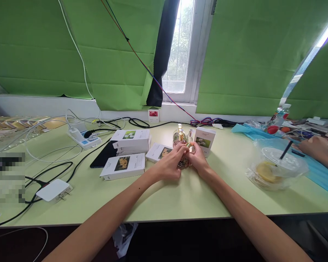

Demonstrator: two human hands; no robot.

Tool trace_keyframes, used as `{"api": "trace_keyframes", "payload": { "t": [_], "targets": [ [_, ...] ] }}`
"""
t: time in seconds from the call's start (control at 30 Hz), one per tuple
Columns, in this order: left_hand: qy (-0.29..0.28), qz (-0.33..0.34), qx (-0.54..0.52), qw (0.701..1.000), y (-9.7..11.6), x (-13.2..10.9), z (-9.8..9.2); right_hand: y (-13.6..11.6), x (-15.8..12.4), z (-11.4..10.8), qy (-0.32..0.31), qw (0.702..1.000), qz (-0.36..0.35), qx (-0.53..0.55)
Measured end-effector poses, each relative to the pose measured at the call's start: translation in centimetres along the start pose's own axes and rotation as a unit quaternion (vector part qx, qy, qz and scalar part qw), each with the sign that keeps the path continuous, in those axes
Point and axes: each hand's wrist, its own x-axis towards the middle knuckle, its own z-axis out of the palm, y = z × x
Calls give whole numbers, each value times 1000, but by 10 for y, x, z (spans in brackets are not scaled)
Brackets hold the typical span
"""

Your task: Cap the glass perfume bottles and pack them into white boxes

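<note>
While the left hand [171,165] and right hand [199,157] were closed on a bottle [191,147] beside the upright box [205,141], handling seemed unfinished.

Bare hands [170,166], slim bare forearms [117,213]; tiny mole [139,188] on left.

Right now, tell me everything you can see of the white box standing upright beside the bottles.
The white box is slim and looks like cardboard. Its front carries small lettering above a picture of white flowers and greenery. It stands upright on the pale table, right of the bottles and just beyond the right hand, which overlaps its lower left corner in view; contact can't be told.
</note>
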Motion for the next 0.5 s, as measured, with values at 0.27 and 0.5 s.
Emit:
{"api": "trace_keyframes", "payload": {
  "t": [0.27, 0.5],
  "targets": [
    [18, -13, 0, 1000, 2, 2, -1, -2, -1, 0, 2, 1000, 0, 11],
    [85, -32, -12, 996, -8, 5, 8, -3, -2, 1, 9, 999, 2, 39]
  ]
}}
